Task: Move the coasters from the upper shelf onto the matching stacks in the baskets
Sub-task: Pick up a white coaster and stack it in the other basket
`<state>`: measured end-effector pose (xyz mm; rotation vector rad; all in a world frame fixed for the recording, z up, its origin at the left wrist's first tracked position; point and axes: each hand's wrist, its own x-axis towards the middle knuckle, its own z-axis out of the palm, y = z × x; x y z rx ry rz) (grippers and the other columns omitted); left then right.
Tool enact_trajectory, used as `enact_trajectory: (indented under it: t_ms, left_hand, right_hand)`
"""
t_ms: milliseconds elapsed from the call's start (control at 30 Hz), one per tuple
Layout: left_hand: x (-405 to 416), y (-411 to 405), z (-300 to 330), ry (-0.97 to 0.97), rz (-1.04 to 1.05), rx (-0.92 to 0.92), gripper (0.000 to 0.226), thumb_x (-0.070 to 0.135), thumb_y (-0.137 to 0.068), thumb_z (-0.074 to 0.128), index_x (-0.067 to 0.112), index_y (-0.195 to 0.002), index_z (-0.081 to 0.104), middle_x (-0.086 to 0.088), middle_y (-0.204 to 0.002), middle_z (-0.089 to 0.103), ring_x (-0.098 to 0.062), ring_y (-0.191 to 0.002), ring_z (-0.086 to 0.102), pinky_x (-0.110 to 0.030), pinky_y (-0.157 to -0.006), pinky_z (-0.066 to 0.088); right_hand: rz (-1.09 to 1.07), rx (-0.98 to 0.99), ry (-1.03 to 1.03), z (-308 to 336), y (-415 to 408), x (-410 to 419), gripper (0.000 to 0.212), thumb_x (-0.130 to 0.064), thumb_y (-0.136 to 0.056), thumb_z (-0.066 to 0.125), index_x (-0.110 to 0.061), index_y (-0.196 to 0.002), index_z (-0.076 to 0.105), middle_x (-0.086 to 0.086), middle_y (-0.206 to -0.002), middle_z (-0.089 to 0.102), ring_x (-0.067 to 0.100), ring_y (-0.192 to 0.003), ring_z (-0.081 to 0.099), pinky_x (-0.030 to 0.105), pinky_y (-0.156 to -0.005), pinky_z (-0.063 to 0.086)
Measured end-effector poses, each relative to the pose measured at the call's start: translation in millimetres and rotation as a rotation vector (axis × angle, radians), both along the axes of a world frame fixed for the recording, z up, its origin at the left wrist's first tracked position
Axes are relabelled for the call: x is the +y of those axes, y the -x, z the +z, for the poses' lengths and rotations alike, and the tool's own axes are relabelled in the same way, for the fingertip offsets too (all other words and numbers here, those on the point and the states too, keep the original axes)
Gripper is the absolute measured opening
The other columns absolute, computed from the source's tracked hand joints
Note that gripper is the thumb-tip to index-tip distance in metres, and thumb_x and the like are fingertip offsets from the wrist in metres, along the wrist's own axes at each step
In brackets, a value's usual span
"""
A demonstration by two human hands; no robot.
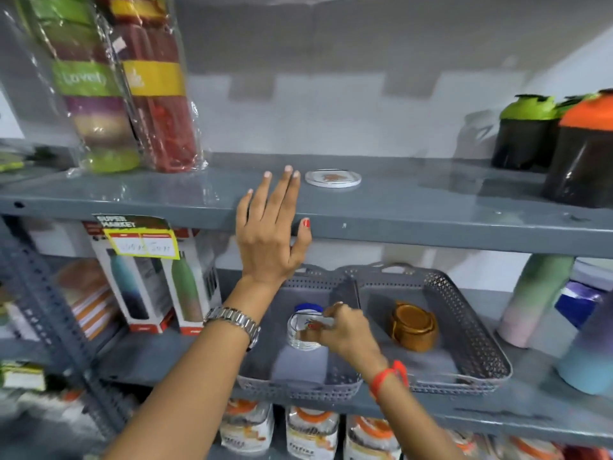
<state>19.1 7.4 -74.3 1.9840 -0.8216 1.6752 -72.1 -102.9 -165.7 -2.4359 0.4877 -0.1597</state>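
One white coaster (332, 177) with a brown print lies flat on the grey upper shelf (431, 207). My left hand (270, 234) is open, fingers spread over the shelf's front edge just left of that coaster, not touching it. Below, my right hand (345, 330) is shut on a white coaster at the top of the white stack (303, 330) in the left grey basket (298, 383). The right grey basket (464, 330) holds a stack of brown coasters (414, 327).
Wrapped colourful containers (109, 81) stand at the upper shelf's left, dark shaker bottles (557, 137) with green and orange lids at its right. Boxed bottles (159, 280) sit left of the baskets, pastel bottles (537, 297) to the right. Packets (311, 433) fill the shelf below.
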Motion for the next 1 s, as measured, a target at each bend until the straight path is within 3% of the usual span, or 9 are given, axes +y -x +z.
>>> enact_trajectory:
  t_ms: [100,200,367,500,633,800,900,1000]
  left_hand:
    - [-1,-3,-2,0.0,0.01,-0.037,0.055,0.034,-0.092,0.033,0.007,-0.138,0.049,-0.008,-0.141,0.05,-0.027,-0.132,0.042,-0.041,-0.105,0.032]
    - [-2,-7,-4,0.008,0.022,-0.065,0.054,0.035,-0.093,0.032,0.008,-0.137,0.048,-0.008,-0.141,0.05,-0.026,-0.132,0.042,-0.04,-0.106,0.032]
    - [-4,-10,-6,0.024,0.025,-0.089,0.054,0.037,-0.094,0.03,0.009,-0.136,0.05,-0.006,-0.139,0.052,-0.024,-0.131,0.045,-0.039,-0.104,0.034]
    - [-6,-12,-6,0.036,0.038,-0.113,0.054,0.038,-0.096,0.026,0.01,-0.133,0.054,-0.005,-0.136,0.055,-0.024,-0.128,0.048,-0.038,-0.101,0.036]
    - [-8,-15,-7,0.049,0.041,-0.144,0.055,0.039,-0.096,0.024,0.011,-0.132,0.054,-0.005,-0.135,0.056,-0.023,-0.126,0.05,-0.038,-0.1,0.037]
    - [-9,-16,-6,0.06,0.05,-0.167,0.055,0.04,-0.096,0.023,0.012,-0.132,0.053,-0.004,-0.134,0.057,-0.022,-0.125,0.051,-0.036,-0.099,0.037]
    - [-9,-15,-6,0.064,0.051,-0.172,0.054,0.039,-0.096,0.024,0.013,-0.132,0.054,-0.003,-0.133,0.058,-0.021,-0.124,0.052,-0.036,-0.099,0.037]
    - [-9,-15,-6,0.062,0.052,-0.17,0.053,0.038,-0.095,0.026,0.012,-0.132,0.054,-0.004,-0.134,0.058,-0.022,-0.124,0.052,-0.037,-0.099,0.038]
  right_hand:
    - [-0.007,-0.025,0.012,-38,-32,19,0.045,-0.055,-0.067,0.071,-0.013,-0.082,0.066,0.013,-0.093,0.073,0.033,-0.095,0.066,0.036,-0.08,0.054]
    - [-0.024,-0.022,0.111,-67,-61,32,0.046,-0.061,-0.067,0.065,-0.017,-0.069,0.055,0.009,-0.086,0.071,0.031,-0.088,0.065,0.035,-0.082,0.05]
    - [-0.053,0.137,0.413,-91,-96,28,0.055,-0.064,-0.077,0.053,-0.014,-0.093,0.069,0.007,-0.103,0.07,0.03,-0.112,0.055,0.05,-0.112,0.024]
    - [-0.031,0.257,0.543,-100,-104,19,0.067,-0.07,-0.076,0.049,-0.015,-0.109,0.067,0.009,-0.127,0.059,0.033,-0.131,0.032,0.061,-0.112,0.015]
    - [-0.095,0.271,0.492,-102,-107,13,0.077,-0.068,-0.074,0.051,-0.012,-0.127,0.055,0.016,-0.144,0.036,0.037,-0.135,0.024,0.067,-0.111,0.01]
    - [-0.137,0.275,0.267,-104,-109,4,0.082,-0.061,-0.078,0.058,-0.007,-0.137,0.04,0.019,-0.142,0.042,0.035,-0.133,0.038,0.063,-0.114,0.014]
    - [-0.142,0.261,0.262,-103,-106,3,0.094,-0.063,-0.075,0.061,-0.009,-0.144,0.025,0.023,-0.15,0.029,0.039,-0.137,0.03,0.065,-0.113,0.014]
    - [-0.16,0.093,0.28,-88,-90,6,0.095,-0.065,-0.074,0.062,-0.007,-0.141,0.03,0.024,-0.147,0.032,0.041,-0.133,0.035,0.061,-0.111,0.02]
